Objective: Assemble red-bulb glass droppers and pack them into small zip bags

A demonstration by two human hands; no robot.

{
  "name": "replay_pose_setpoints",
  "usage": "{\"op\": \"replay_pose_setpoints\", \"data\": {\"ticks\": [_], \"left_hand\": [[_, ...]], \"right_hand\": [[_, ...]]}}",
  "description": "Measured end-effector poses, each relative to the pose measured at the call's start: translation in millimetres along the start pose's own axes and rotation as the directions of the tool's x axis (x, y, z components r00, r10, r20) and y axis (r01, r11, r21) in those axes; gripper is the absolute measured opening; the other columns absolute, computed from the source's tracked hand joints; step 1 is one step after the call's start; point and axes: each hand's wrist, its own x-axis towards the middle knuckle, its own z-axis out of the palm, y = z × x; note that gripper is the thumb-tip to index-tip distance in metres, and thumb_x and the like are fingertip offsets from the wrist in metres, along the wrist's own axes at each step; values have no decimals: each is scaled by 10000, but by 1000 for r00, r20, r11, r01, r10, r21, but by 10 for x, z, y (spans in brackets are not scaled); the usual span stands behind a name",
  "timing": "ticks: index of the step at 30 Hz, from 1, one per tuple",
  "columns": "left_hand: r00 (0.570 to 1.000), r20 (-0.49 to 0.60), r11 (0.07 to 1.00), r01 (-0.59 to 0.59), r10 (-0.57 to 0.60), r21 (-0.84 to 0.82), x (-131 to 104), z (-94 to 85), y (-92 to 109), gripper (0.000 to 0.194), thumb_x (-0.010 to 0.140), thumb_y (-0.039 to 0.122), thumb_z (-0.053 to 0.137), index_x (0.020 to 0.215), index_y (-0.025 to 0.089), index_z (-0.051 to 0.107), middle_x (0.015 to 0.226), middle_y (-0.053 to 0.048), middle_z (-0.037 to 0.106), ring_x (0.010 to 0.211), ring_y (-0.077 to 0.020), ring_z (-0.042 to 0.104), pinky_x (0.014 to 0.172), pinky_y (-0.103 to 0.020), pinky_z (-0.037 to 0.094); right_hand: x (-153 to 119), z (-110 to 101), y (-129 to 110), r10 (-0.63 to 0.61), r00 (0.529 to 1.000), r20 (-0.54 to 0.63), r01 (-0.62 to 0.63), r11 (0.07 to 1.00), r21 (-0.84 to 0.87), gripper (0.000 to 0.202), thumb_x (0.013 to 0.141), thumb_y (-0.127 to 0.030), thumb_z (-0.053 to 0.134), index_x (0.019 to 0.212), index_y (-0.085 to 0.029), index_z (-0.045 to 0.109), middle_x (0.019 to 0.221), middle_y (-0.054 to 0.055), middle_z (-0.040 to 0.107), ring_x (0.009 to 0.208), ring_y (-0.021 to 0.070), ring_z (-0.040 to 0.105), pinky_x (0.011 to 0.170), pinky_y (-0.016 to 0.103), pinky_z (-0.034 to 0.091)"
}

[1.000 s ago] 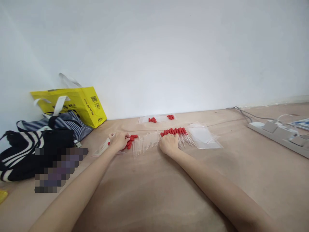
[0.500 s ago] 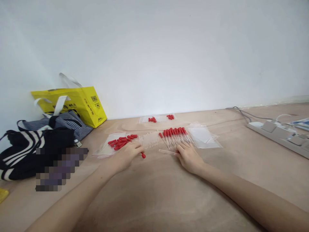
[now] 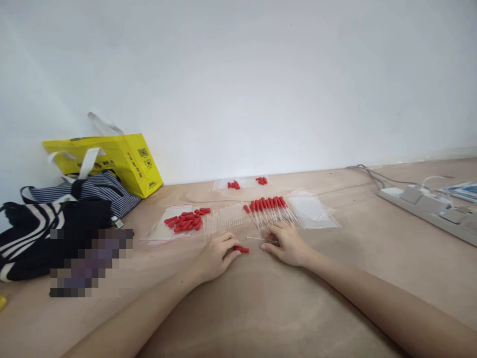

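Note:
Between the thumb and fingers of my left hand [image 3: 218,256] is a red rubber dropper bulb [image 3: 243,249], its end pointing right. My right hand [image 3: 286,243] is closed on a thin clear dropper tube [image 3: 256,239] whose free end points left towards the bulb; the two are apart. Beyond my right hand lies a row of droppers with red bulbs [image 3: 265,204] fitted on clear tubes. Loose red bulbs [image 3: 188,221] are heaped to the left. Bare clear tubes [image 3: 230,216] lie side by side between the heap and the row.
Flat plastic bags [image 3: 309,206] lie right of the droppers, and another bag [image 3: 160,229] is under the loose bulbs. A bagged set with red bulbs [image 3: 233,185] rests by the wall. At left are a yellow bag [image 3: 149,174] and dark cloth bags; a power strip [image 3: 458,226] stands right.
My left hand has moved right and nearer to me with the red bulb, away from the heap. My right hand still holds the clear tube, its fingers slightly shifted.

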Motion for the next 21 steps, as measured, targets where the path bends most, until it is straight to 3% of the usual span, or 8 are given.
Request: {"op": "replay_pose_setpoints", "data": {"ticks": [4,9,21], "left_hand": [[988,-140,998,60,-64,-36,-64,87,-36,115,816,215,428,831,178,536,847,-35,561,815,-155,516,755,-303,391],[960,-246,985,157,-135,70,-90,125,-57,56,785,213,464,812,195,510,804,0,599,833,-175,523,841,-396,281],[952,-233,976,214,-199,40,-85,119,-28,74,792,233,444,826,212,507,805,19,612,834,-169,535,863,-396,237]], "right_hand": [[58,118,-16,44,999,-14,-44,999,7,138,781,-315,516,722,-190,511,766,11,572,768,157,500,683,290,287],[24,159,-60,72,995,-74,-74,997,-16,130,837,-255,425,744,-186,484,787,19,583,792,170,498,695,305,264],[-7,170,-207,-1,998,-57,1,1000,-2,115,851,-224,390,775,-186,468,783,4,602,771,154,522,677,289,225]]}}
